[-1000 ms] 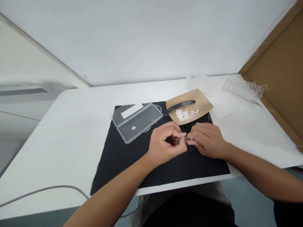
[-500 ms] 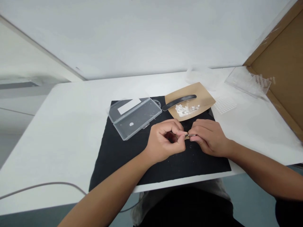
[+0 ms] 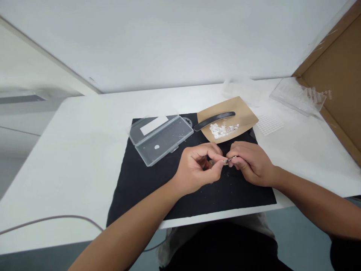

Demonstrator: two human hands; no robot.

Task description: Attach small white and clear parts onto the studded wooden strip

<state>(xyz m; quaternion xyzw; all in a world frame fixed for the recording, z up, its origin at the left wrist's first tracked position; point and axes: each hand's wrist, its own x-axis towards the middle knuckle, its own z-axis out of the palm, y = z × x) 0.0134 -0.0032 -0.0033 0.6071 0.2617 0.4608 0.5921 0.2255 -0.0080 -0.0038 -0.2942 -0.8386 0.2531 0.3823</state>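
Above the black mat (image 3: 194, 205), my left hand (image 3: 199, 167) pinches a small pale piece (image 3: 225, 160) between thumb and fingertips. My right hand (image 3: 252, 162) is closed around a small, thin metal tool (image 3: 231, 158), whose tip meets or nearly meets the pale piece; most of the tool is hidden by fingers. Just beyond my hands, brown paper (image 3: 245, 109) bears a dark curved nail file (image 3: 214, 120) and a heap of white chips (image 3: 222, 130). An open clear plastic case (image 3: 166, 141) lies left of the paper, with a white label strip (image 3: 153, 125) on its lid.
A sheet of small white dots or pads (image 3: 269, 124) lies right of the paper on the white table (image 3: 84, 158). Farther back are a clear plastic box (image 3: 299, 96) and a cardboard panel (image 3: 335, 82). A cable (image 3: 56, 217) crosses the near left.
The metal tool has tilted in my right hand, its right end now higher. The pinched piece and my fingertips have shifted slightly to the right. The view has moved a little.
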